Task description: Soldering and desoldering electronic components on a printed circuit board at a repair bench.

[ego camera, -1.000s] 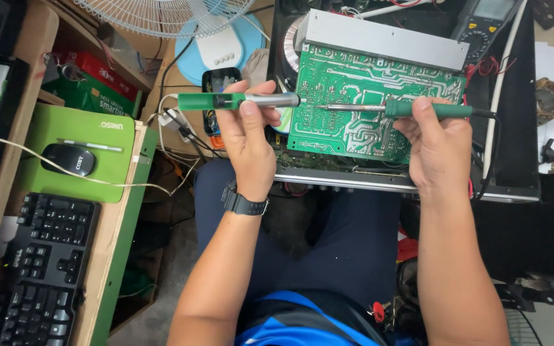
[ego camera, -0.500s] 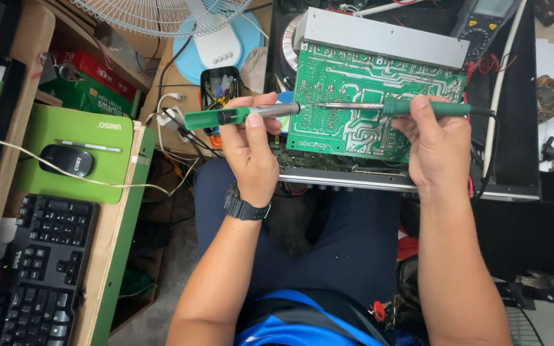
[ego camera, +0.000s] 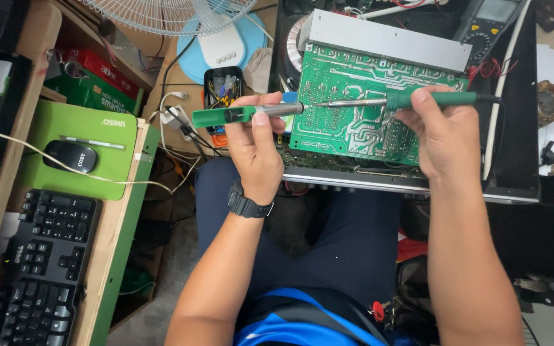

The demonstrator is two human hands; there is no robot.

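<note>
A green circuit board (ego camera: pixel 360 125) stands tilted in an open black device chassis (ego camera: pixel 514 160) in front of me. My left hand (ego camera: pixel 258 147) grips a green desoldering pump (ego camera: pixel 238 115), held level, its metal tip at the board's left edge. My right hand (ego camera: pixel 440 131) holds a green-handled soldering iron (ego camera: pixel 418 100), whose thin metal tip points left across the board toward the pump's tip. A black watch (ego camera: pixel 246 204) is on my left wrist.
A wooden desk at left carries a black mouse (ego camera: pixel 70 156) on a green pad (ego camera: pixel 78 147) and a black keyboard (ego camera: pixel 40 269). A fan (ego camera: pixel 181 16), a power strip with cables (ego camera: pixel 177 118) and a multimeter (ego camera: pixel 488 25) lie around the chassis.
My left hand has moved the pump right and up, levelling it with its tip at the board's edge. The iron in my right hand has barely shifted.
</note>
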